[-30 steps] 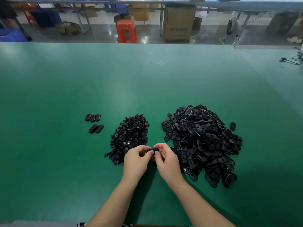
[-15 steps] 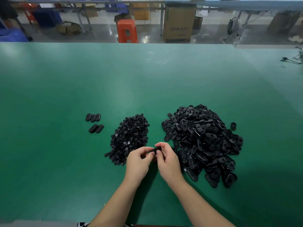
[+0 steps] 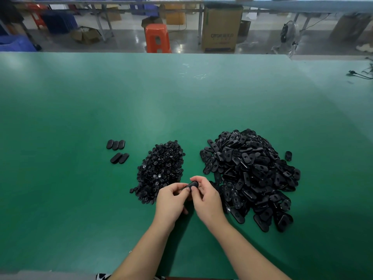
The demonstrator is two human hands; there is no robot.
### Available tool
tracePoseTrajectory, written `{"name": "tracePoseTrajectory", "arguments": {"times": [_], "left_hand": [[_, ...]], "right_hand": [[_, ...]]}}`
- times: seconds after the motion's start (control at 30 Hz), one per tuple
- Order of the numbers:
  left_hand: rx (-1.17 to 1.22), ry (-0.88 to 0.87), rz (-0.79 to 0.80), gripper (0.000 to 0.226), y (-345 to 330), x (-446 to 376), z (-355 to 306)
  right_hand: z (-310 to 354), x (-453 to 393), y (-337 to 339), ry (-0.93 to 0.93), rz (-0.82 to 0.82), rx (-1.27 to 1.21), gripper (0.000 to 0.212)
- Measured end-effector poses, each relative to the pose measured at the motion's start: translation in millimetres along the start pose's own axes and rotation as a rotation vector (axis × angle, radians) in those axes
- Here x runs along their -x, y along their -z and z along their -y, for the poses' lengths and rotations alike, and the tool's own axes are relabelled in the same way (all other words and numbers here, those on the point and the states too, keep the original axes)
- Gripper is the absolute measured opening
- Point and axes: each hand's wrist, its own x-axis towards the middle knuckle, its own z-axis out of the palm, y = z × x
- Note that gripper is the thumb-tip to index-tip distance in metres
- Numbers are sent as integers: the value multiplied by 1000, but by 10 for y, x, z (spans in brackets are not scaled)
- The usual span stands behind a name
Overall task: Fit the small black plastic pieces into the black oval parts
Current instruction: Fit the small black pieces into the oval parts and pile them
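I am looking down from the head camera at a wide green table (image 3: 80, 178). Farthest left lie five black oval parts (image 3: 117, 151) flat on the surface: three touching in a row, two more side by side just nearer to me. To their right sits a heap of small black plastic pieces (image 3: 160, 168), round and button-like, spreading toward my hands.

Near the front middle, my left hand (image 3: 171, 201) and right hand (image 3: 207, 201) meet, knuckles up, just above the table. Both have fingers curled, and together they pinch a single black oval part (image 3: 192, 185) between the fingertips. The left thumb and forefinger take its nearer-left end; the right hand's fingers wrap over its far end. I cannot tell whether a small piece is seated in it, as the fingers cover most of it.

To the right is a much larger pile of black oval parts (image 3: 250, 174), many showing a hole, and its near-left edge lies just beside my right hand. One stray oval (image 3: 288, 155) lies apart at the pile's right. Beyond the table's far edge stand an orange stool (image 3: 157, 38) and a cardboard box (image 3: 221, 29).
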Motion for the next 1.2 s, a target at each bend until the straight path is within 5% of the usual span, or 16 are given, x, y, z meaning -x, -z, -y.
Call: {"name": "tracePoseTrajectory", "arguments": {"times": [1.2], "left_hand": [[3,-18,4,12,-27,-22,35]], "right_hand": [[-11,8,9,-3,17,43,25]]}}
